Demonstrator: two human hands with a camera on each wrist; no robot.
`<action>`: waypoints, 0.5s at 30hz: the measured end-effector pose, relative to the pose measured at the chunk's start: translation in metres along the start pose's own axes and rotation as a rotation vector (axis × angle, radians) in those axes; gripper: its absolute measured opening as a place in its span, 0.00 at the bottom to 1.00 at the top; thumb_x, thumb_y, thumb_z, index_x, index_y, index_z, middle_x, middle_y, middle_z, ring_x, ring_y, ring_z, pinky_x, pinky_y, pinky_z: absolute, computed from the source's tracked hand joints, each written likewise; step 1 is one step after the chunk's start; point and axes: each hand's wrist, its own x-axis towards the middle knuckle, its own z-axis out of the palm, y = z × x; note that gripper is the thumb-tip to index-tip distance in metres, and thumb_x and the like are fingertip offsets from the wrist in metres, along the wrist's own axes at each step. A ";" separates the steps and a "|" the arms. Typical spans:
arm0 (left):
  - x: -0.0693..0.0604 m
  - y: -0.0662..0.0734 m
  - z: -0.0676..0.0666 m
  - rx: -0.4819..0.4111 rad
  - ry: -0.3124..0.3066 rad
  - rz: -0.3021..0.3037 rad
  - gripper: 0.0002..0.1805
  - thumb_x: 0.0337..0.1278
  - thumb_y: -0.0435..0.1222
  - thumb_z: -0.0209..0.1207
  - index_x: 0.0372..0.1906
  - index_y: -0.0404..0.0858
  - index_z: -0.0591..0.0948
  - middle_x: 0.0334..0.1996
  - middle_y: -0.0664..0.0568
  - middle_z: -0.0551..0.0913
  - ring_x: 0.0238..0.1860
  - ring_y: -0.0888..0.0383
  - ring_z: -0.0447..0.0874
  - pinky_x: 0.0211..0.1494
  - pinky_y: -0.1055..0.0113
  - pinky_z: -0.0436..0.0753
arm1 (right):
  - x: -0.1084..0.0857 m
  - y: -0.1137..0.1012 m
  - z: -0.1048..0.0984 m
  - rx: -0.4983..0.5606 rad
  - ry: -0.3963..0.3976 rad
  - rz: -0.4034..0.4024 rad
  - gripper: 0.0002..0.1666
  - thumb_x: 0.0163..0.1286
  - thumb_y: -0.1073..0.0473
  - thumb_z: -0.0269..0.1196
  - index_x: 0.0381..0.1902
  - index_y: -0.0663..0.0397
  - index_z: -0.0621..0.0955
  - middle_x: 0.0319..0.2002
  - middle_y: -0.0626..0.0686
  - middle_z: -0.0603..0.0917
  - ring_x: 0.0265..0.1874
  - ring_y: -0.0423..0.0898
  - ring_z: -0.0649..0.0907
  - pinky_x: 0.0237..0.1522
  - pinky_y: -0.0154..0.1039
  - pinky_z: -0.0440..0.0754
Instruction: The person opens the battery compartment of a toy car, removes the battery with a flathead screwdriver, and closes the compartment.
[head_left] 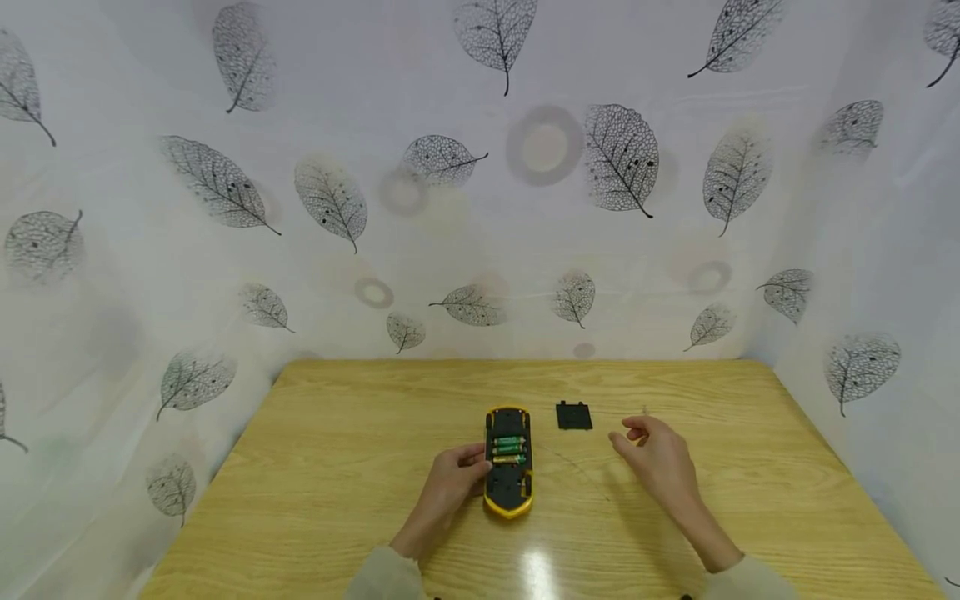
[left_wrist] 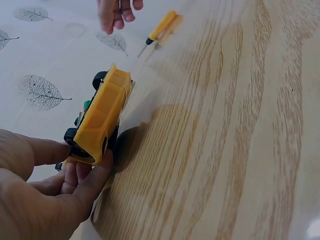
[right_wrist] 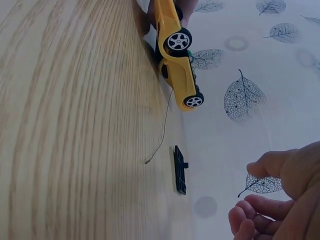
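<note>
A yellow toy car (head_left: pixel 509 500) lies upside down on the table, its black underside facing up. Several green batteries (head_left: pixel 509 450) sit side by side in its open compartment. My left hand (head_left: pixel 450 483) grips the car's side, thumb and fingers about its edge in the left wrist view (left_wrist: pixel 50 185). To the right of the car lies a flat black battery cover (head_left: pixel 573 416) with small tabs. My right hand (head_left: pixel 662 458) hovers right of that cover, fingers loosely bent, holding nothing; the right wrist view shows a gap between thumb and fingers.
A yellow-handled screwdriver (left_wrist: pixel 164 25) with a black collar lies on the table in the left wrist view. A thin wire (right_wrist: pixel 164 130) runs from the car across the wood. Leaf-patterned cloth (head_left: pixel 480 233) rises behind the wooden table (head_left: pixel 337 417) and along its sides.
</note>
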 end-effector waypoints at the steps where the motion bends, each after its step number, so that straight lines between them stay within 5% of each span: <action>1: 0.000 0.000 0.000 0.004 0.002 -0.001 0.24 0.70 0.28 0.61 0.66 0.21 0.74 0.50 0.40 0.82 0.49 0.53 0.84 0.47 0.62 0.87 | 0.000 -0.001 0.001 0.002 -0.002 -0.003 0.24 0.69 0.55 0.70 0.54 0.69 0.84 0.39 0.57 0.84 0.35 0.50 0.82 0.28 0.37 0.77; 15: -0.003 0.001 0.002 0.011 0.016 0.031 0.24 0.69 0.27 0.61 0.66 0.20 0.74 0.50 0.40 0.82 0.49 0.53 0.83 0.47 0.62 0.87 | -0.003 -0.018 0.021 0.040 -0.037 -0.027 0.22 0.68 0.55 0.71 0.53 0.66 0.85 0.38 0.54 0.85 0.35 0.49 0.83 0.33 0.42 0.81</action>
